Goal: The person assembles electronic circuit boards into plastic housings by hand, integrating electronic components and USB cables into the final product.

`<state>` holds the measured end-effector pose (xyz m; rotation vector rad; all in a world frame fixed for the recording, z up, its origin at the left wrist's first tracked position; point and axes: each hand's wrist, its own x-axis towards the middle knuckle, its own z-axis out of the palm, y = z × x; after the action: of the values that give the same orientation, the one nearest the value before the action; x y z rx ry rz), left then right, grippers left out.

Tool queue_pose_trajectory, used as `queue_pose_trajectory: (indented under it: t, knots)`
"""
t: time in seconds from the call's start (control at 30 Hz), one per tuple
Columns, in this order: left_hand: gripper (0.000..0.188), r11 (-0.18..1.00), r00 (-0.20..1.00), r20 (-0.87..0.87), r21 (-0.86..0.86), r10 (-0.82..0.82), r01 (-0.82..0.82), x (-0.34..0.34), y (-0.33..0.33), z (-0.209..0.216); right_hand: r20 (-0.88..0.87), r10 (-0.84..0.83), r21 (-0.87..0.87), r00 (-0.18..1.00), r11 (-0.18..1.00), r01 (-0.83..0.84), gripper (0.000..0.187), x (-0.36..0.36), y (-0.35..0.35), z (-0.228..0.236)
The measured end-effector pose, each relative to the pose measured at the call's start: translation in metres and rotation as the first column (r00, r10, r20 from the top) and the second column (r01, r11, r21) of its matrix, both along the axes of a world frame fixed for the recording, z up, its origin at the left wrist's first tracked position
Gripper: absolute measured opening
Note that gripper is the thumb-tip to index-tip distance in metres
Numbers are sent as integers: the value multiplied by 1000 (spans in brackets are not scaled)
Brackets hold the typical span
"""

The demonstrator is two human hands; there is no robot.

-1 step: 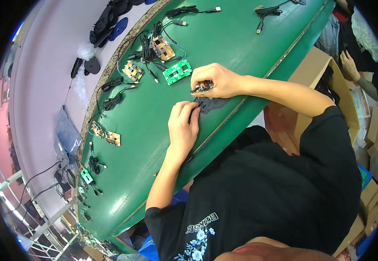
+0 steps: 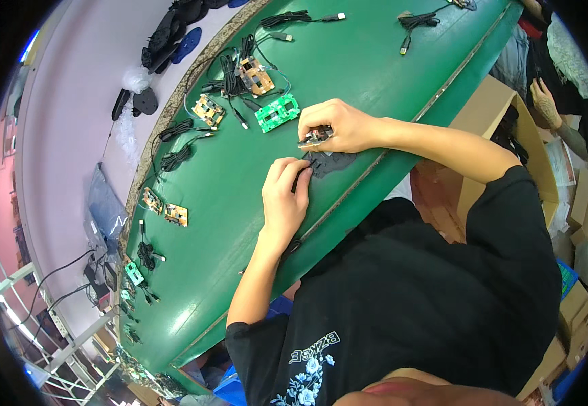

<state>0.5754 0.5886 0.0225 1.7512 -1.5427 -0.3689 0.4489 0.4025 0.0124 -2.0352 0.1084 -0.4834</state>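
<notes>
Over the green table (image 2: 233, 196), my right hand (image 2: 348, 127) is closed round a small circuit board (image 2: 317, 137) with dark parts on its face; the fingers cover much of it. Just below it lies a flat dark grey piece (image 2: 336, 162) with an uneven outline. My left hand (image 2: 284, 196) rests at the left edge of that piece, thumb and fingertips closed on a small dark bit too hidden to name. A green circuit board (image 2: 278, 113) lies up and to the left of my right hand.
Brown boards (image 2: 255, 76) with coiled black cables (image 2: 230, 76) lie farther off, and more boards (image 2: 175, 214) stand to the left. A raised rim (image 2: 133, 193) bounds the far side. At right are a cardboard box (image 2: 544, 159) and another person's hand (image 2: 544, 103).
</notes>
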Motion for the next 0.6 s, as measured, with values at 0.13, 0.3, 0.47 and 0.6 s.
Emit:
queue_pose_trajectory:
  t: [0.13,0.3,0.47,0.6]
  knots:
    - [17,998,990,-138,57,-18,26,1,-3,2,-85,78,-31,993,996,-81,16,5,-10,11]
    - [19,990,995,-58,116,-80,86,1,-6,10,-403,83,-378,912,892,-248,16,31,-10,26]
    - [25,997,997,27,33,-72,71,-3,-4,7,-497,49,-448,866,840,-305,17,35,-8,38]
    - [26,996,998,6,63,-60,59,-3,-7,14,-581,55,-404,812,847,-346,28,38,-10,47]
